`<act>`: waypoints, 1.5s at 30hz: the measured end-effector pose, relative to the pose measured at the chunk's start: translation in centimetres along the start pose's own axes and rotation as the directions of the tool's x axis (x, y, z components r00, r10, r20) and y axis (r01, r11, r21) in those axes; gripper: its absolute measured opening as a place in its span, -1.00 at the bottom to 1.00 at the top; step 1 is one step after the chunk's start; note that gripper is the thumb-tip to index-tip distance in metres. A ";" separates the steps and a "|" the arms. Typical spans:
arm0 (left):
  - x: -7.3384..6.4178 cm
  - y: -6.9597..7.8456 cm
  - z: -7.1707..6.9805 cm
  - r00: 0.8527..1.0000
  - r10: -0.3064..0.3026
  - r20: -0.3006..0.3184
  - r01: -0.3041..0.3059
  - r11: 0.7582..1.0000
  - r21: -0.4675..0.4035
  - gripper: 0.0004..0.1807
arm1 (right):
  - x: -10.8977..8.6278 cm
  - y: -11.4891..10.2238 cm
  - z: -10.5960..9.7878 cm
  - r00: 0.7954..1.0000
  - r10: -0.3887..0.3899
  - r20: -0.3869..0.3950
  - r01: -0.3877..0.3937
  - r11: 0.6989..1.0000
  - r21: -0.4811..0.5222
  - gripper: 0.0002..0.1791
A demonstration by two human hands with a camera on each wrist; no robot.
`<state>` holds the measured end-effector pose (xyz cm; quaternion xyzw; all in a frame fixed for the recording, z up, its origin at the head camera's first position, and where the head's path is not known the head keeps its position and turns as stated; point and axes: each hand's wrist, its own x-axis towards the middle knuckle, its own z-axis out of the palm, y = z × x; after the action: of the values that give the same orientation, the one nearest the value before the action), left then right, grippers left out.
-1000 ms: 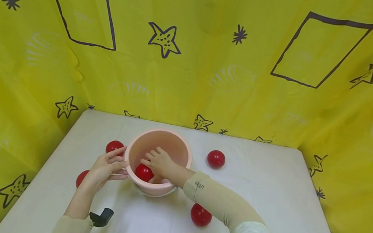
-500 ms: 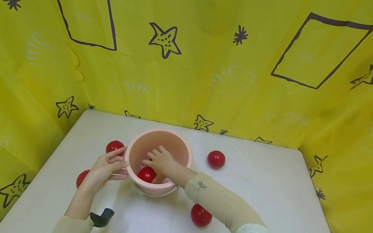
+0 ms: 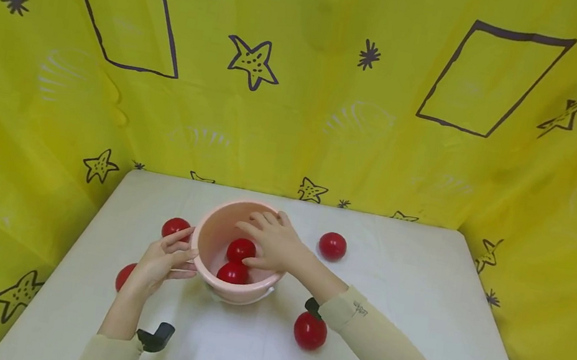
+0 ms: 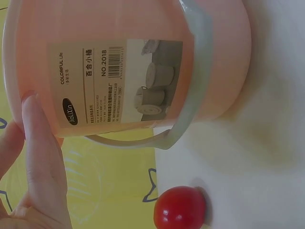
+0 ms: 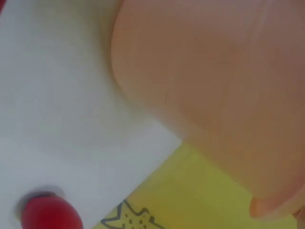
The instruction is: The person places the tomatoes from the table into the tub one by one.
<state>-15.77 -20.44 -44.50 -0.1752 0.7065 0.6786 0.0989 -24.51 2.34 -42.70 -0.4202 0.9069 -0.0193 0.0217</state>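
Note:
A pink bucket point(image 3: 242, 294) stands on the white-covered table, with two glossy red, tomato-like round things inside: one at the middle point(image 3: 241, 250), one nearer the front wall point(image 3: 233, 272). My left hand point(image 3: 159, 261) touches the bucket's left side from outside, its fingers extended. In the left wrist view the thumb point(image 4: 45, 157) lies along the bucket wall near the rim, beside a printed label point(image 4: 114, 81). Above the bucket's right side is my right hand point(image 3: 275, 244), fingers spread and nothing in its grasp. The right wrist view shows mostly the bucket's outer wall point(image 5: 200, 71).
More red round things lie about the bucket: back left point(image 3: 175, 228), left behind the forearm point(image 3: 125, 275), back right point(image 3: 332, 246) and front right point(image 3: 310, 331). A pale handle point(image 4: 195, 81) hangs round the bucket. Yellow patterned curtain point(image 3: 299, 112) encloses the table.
My right hand has come up from inside the bucket toward its right rim. Two red round things now show in the bucket where one showed before. The left hand has stayed put.

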 end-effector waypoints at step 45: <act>0.2 -0.1 -0.3 1.000 -0.001 0.022 0.002 0.999 -0.042 -0.34 | -18.6 1.1 12.4 0.910 0.392 -0.134 -0.354 0.903 0.242 -0.08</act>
<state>-15.92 -20.74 -44.65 -0.1702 0.6909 0.6949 0.1036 -12.63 17.06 -54.68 -0.2299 0.9616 -0.1494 -0.0118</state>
